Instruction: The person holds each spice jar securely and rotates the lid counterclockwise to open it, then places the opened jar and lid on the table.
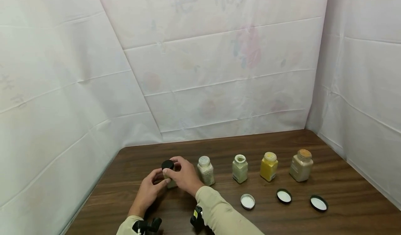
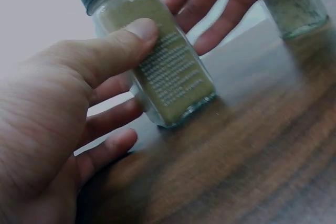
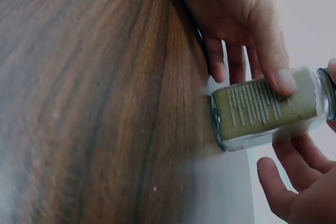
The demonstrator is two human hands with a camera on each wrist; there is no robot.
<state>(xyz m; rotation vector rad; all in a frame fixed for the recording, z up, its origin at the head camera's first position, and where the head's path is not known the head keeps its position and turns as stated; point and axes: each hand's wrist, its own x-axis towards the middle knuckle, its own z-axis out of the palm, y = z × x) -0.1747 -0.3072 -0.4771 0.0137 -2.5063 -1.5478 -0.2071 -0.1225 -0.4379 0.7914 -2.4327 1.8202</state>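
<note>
A square glass spice jar (image 2: 168, 61) with greenish-brown powder, printed text and a black lid (image 1: 167, 164) stands upright at the left of the table. My left hand (image 1: 148, 193) holds the jar's body, its thumb pressed on the printed face. From the other side, my right hand (image 1: 186, 175) grips the black lid at the top, with its lower fingers spread beside the glass. The jar's base is at the tabletop; whether it bears fully on the wood I cannot tell. Just right of my right hand stands a lidless jar of pale flecked contents (image 1: 205, 174).
Farther right on the wooden table (image 1: 106, 196) stand a pale green jar (image 1: 240, 171), a yellow jar (image 1: 269, 169) and a beige jar with an orange top (image 1: 301, 167). Before them lie three loose lids: one silvery (image 1: 248, 201), two dark-rimmed (image 1: 284, 196). White sheeting (image 1: 225, 88) hangs around the table.
</note>
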